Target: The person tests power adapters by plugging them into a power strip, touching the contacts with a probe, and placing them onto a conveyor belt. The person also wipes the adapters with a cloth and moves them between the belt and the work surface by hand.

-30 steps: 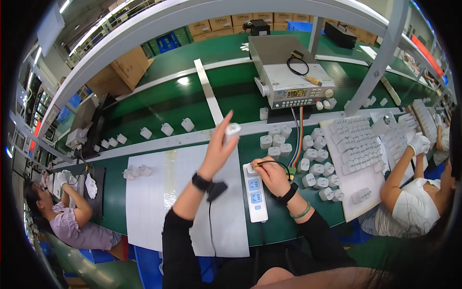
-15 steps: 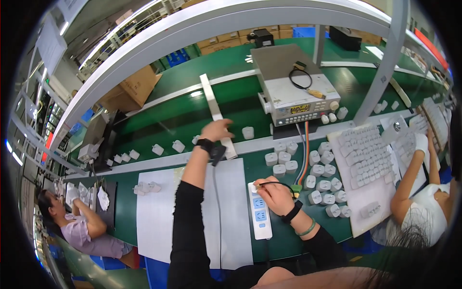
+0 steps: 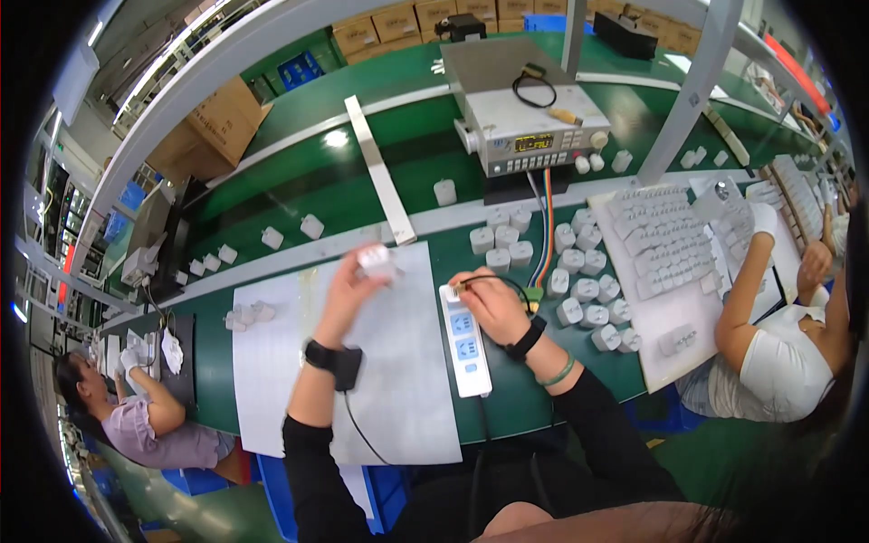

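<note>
white plug adapter (image 3: 376, 261) in left hand (image 3: 348, 285)

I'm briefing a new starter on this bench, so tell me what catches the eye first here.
At centre, the left hand holds up a small white adapter over a white sheet, while the right hand holds a cable end by the white power strip. To the right, loose white adapters crowd the green bench below a grey test instrument.

Left hand (image 3: 348, 285) raised, fingers curled in a grip, right hand (image 3: 493, 303) lower, fingers pinched
</note>
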A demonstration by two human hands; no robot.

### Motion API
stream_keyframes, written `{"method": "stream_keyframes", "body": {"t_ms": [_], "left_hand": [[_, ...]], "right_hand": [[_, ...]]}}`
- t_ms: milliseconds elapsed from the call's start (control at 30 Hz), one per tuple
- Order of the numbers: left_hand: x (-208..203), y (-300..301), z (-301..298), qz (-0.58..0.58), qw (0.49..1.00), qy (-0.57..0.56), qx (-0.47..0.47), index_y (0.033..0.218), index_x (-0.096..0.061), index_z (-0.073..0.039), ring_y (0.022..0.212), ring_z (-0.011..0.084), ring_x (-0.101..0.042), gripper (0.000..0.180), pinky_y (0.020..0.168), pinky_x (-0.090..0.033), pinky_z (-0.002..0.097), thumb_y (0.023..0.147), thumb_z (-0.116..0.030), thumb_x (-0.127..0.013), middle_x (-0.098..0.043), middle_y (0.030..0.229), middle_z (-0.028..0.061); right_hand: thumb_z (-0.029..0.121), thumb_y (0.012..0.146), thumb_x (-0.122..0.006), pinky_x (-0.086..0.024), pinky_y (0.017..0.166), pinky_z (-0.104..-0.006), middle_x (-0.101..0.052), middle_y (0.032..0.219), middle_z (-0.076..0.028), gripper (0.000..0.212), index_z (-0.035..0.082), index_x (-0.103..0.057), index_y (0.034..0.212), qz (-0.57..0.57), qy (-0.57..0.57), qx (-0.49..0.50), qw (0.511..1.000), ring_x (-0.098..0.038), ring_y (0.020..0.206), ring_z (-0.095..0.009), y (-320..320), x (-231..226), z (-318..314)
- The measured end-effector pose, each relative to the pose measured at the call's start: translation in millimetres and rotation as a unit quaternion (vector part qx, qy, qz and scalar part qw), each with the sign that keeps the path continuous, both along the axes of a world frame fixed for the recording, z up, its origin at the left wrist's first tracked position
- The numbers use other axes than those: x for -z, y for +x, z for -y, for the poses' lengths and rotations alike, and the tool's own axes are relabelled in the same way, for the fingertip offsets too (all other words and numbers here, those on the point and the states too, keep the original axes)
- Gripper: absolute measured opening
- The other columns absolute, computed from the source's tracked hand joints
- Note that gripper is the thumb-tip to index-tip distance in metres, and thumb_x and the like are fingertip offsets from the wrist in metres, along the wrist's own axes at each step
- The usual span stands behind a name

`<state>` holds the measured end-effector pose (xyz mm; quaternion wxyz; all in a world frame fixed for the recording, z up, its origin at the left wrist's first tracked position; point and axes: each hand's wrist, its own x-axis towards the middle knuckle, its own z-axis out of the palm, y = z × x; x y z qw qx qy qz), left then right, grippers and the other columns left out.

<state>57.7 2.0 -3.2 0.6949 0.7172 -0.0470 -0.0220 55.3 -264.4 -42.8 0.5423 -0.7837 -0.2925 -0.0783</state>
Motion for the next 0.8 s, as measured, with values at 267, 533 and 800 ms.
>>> {"method": "stream_keyframes", "body": {"t_ms": [267, 533, 800], "left_hand": [[47.8, -75.4, 84.5, -0.014, 0.986, 0.122, 0.115, 0.124, -0.052, -0.005, 0.107, 0.0174, -0.060, 0.046, 0.093, -0.048, 0.0317, 0.082, -0.011, -0.071, -0.063, 0.116, 0.0069], [63.2, -94.1, 88.3, 0.190, 0.913, 0.350, 0.088, 0.122, -0.053, -0.005, 0.121, 0.0204, -0.052, 0.049, 0.104, -0.039, 0.0355, 0.078, -0.011, -0.073, -0.062, 0.118, 0.0082], [64.0, -54.9, 55.7, 0.061, 0.993, 0.104, 0.000, 0.128, -0.052, -0.006, 0.120, 0.0216, -0.052, 0.054, 0.104, -0.038, 0.0349, 0.078, -0.012, -0.072, -0.061, 0.121, 0.0092]], "right_hand": [[0.016, 0.091, -0.051, -0.048, 0.079, -0.0349, -0.063, 0.105, -0.009, 0.019, 0.000, -0.062, 0.097, 0.004, 0.022, 0.001, 1.000, -0.059, 0.090, -0.028, 0.0, 10.2, -6.9], [0.022, 0.093, -0.052, -0.049, 0.077, -0.0357, -0.063, 0.104, -0.008, 0.024, 0.002, -0.062, 0.099, 0.018, 0.020, 0.003, 1.000, -0.060, 0.091, -0.029, -0.8, 7.6, -7.7], [0.019, 0.089, -0.059, -0.049, 0.073, -0.0332, -0.064, 0.099, -0.011, 0.021, -0.001, -0.063, 0.095, -0.002, 0.015, 0.008, 1.000, -0.061, 0.084, -0.027, 0.8, 14.6, -9.3]]}}
